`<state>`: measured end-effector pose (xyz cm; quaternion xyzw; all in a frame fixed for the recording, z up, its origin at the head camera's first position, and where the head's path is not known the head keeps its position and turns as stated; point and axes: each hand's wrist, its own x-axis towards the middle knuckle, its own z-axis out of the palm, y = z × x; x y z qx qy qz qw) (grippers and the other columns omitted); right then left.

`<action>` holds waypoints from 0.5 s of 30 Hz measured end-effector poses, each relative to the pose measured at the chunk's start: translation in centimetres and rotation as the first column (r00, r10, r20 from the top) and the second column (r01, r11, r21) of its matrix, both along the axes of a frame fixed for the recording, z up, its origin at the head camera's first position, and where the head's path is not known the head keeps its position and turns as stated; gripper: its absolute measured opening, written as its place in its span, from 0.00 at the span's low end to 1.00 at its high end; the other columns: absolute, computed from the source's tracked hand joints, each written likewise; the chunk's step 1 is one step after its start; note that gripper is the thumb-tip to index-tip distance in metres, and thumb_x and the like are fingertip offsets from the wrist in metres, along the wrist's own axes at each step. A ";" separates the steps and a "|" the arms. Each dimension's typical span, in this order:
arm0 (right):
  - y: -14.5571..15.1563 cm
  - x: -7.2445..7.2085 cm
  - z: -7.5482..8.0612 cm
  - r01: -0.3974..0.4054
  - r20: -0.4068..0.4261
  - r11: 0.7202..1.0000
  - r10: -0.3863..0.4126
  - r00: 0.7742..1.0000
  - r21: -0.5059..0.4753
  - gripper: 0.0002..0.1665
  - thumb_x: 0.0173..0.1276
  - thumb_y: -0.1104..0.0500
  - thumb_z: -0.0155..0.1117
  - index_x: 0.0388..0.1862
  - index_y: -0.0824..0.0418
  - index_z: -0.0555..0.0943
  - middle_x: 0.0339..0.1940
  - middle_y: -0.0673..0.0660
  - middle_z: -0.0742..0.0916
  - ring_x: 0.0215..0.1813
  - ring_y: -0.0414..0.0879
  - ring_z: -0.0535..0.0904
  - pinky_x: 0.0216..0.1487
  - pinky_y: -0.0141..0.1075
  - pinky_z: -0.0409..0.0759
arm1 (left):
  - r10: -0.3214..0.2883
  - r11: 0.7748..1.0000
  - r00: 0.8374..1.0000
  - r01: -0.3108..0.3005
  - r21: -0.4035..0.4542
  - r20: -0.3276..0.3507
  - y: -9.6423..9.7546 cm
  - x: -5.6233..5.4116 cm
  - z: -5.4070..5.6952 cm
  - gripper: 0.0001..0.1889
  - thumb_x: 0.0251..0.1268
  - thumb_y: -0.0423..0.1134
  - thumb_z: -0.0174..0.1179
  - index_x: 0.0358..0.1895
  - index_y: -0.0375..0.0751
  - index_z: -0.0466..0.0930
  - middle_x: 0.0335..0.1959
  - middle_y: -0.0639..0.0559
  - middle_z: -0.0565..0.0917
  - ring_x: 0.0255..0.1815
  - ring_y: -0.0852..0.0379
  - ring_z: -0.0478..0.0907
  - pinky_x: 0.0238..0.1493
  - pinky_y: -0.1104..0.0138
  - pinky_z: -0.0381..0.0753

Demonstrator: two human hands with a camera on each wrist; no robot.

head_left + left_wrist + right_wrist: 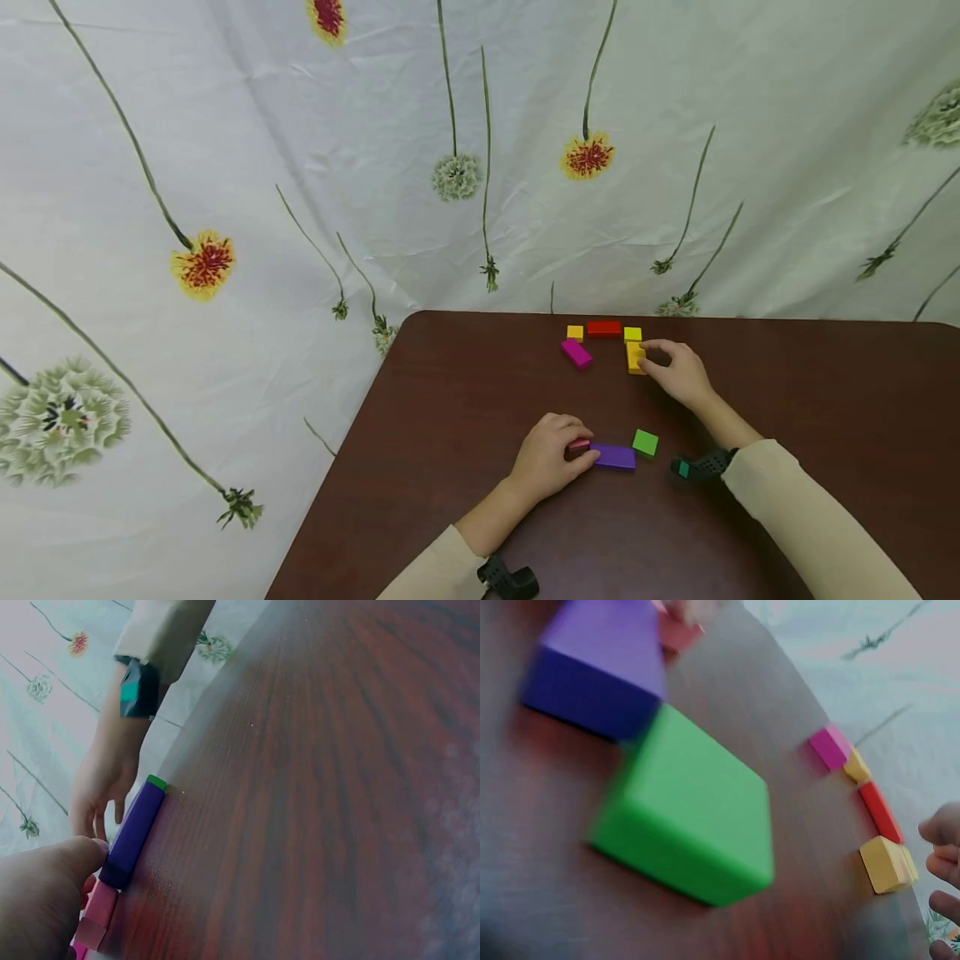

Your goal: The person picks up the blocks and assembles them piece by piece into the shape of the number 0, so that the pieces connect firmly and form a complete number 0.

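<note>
In the head view, my left hand [551,454] curls round a pink block [578,445], partly hidden by the fingers. Its thumb lies against the left end of a purple block [615,457]. A green block [645,443] sits at the purple block's right end, turned at an angle. Farther back, my right hand [681,375] is beside an orange-yellow block [635,358], thumb and forefinger spread at its right side. The right wrist view shows these fingers [946,825] apart from that block. A small yellow block [632,334] adjoins its far end.
Along the table's [465,392] far edge lie a red block [603,329] and another small yellow-orange block [575,332]. A magenta block [577,354] lies slanted in front of them. A flower-printed white cloth [360,150] hangs behind the table.
</note>
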<state>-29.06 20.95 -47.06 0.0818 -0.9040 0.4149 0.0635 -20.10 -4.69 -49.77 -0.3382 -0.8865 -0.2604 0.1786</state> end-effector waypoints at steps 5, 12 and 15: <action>-0.4 -1.3 -0.3 -0.003 0.088 0.999 0.000 0.996 0.041 0.28 0.72 0.55 0.60 0.65 0.70 0.72 0.64 0.72 0.73 0.68 0.70 0.60 0.64 0.65 0.58 | -0.008 1.000 1.000 0.008 0.003 0.016 -0.3 0.3 -0.1 0.11 0.58 0.46 0.70 0.40 0.45 0.87 0.40 0.56 0.84 0.45 0.57 0.77 0.49 0.70 0.75; -0.4 -2.1 -0.3 -0.007 0.095 0.995 -0.003 0.995 0.104 0.30 0.71 0.53 0.59 0.65 0.71 0.71 0.65 0.73 0.73 0.67 0.71 0.61 0.63 0.64 0.59 | -0.011 1.000 1.000 0.011 0.011 0.013 -0.3 0.2 -0.1 0.11 0.58 0.46 0.70 0.40 0.45 0.87 0.40 0.56 0.84 0.45 0.58 0.77 0.49 0.71 0.74; -0.1 -2.2 -0.3 -0.016 0.090 0.991 0.004 0.996 0.133 0.31 0.71 0.52 0.60 0.65 0.70 0.72 0.65 0.73 0.73 0.67 0.71 0.62 0.63 0.64 0.60 | -0.011 1.000 1.000 0.011 0.011 0.013 -0.2 0.1 -0.1 0.11 0.58 0.46 0.70 0.40 0.45 0.87 0.40 0.56 0.84 0.45 0.58 0.77 0.49 0.71 0.74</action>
